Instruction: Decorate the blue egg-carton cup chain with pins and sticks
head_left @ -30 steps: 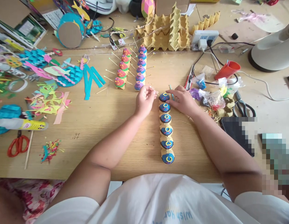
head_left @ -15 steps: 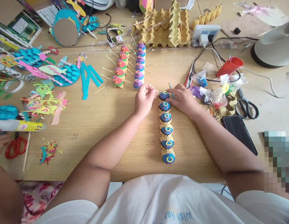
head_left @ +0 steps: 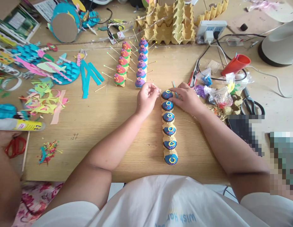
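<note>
A strip of egg carton cups painted blue, each with a yellow ring and small red marks, runs lengthwise in front of me. My right hand grips the farthest cup from the right, thumb and fingers against its side. On the other side, my left hand pinches a thin toothpick, whose tip points at that same cup; whether it touches is too small to tell. Farther back stand a red-and-green cup strip and a purple-and-blue one, both with toothpicks sticking out sideways.
Bagged coloured clay, a red cup, black scissors and a box cutter lie right. Egg trays and a power strip sit behind. Paper scraps and another person's arm are at left.
The view has shifted slightly. Both hands keep nearly the same place at the farthest blue cup, the toothpick still in my left fingers.
</note>
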The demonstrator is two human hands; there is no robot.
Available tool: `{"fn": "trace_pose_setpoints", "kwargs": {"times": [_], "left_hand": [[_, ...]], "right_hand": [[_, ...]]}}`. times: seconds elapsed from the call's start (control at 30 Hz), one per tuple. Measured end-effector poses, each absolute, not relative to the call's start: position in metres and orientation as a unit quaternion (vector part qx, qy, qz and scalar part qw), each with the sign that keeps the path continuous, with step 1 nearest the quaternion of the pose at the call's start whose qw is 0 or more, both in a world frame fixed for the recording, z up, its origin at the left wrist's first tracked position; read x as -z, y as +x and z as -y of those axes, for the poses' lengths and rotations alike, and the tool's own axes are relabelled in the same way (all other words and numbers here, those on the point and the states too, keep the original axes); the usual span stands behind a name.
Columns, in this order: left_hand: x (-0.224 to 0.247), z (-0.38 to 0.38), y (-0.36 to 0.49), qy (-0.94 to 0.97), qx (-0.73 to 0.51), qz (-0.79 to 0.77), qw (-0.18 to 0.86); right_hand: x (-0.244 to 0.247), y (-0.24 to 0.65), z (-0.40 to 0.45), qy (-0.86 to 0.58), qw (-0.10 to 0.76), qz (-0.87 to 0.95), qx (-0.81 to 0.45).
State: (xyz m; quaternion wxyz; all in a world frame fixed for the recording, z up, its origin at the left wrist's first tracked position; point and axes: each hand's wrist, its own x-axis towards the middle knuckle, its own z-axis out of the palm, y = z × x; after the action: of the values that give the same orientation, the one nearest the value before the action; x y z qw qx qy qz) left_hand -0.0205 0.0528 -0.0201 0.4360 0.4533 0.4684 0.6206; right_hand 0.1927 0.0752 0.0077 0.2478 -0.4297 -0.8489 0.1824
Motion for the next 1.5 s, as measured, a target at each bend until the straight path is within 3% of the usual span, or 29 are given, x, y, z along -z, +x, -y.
{"fn": "trace_pose_setpoints", "kwargs": {"times": [1.5], "left_hand": [[0.0193, -0.0548, -0.0216, 0.449, -0.618, -0.482, 0.43]], "right_hand": [[-0.0109, 0.191, -0.0731, -0.429, 0.254, 0.846, -0.188]]}}
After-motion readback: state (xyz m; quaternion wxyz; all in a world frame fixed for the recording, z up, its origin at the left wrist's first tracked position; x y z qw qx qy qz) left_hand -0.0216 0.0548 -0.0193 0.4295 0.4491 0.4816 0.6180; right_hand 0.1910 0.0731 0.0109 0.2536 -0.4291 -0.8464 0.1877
